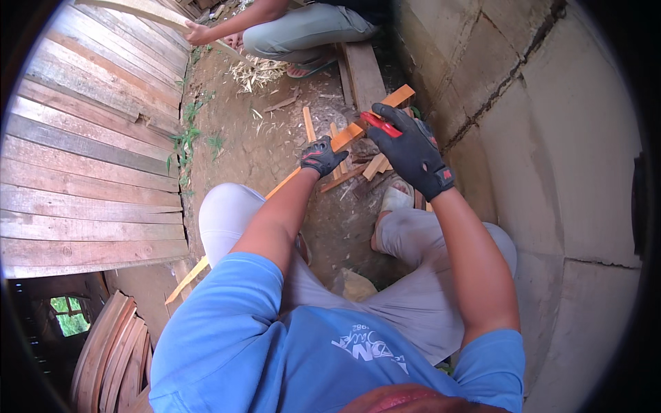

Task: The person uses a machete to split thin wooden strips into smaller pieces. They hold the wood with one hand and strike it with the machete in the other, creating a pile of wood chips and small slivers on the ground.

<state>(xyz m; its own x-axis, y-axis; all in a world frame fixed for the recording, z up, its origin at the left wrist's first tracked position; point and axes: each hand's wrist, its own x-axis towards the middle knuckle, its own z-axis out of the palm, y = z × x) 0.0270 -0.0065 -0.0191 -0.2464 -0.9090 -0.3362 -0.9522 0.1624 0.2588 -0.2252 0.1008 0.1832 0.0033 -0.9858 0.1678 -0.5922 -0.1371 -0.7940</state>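
A long orange-brown wooden strip [347, 136] runs diagonally across the view, from the far right past my left thigh. My left hand [323, 157], in a black fingerless glove, is closed around the strip near its middle. My right hand [413, 148], in a black glove, is closed on a red-handled tool [381, 124] held against the strip farther along. The hand hides most of the tool, so its working end cannot be made out. Several short wood offcuts [375, 166] lie on the ground just beyond my hands.
Another person [310, 31] crouches at the far side, hands near a long board [138, 8]. Wood shavings [258, 73] are heaped nearby. A thick beam [365, 72] lies beyond my hands. A concrete wall [544, 138] rises at right; a plank wall [89, 172] stands left.
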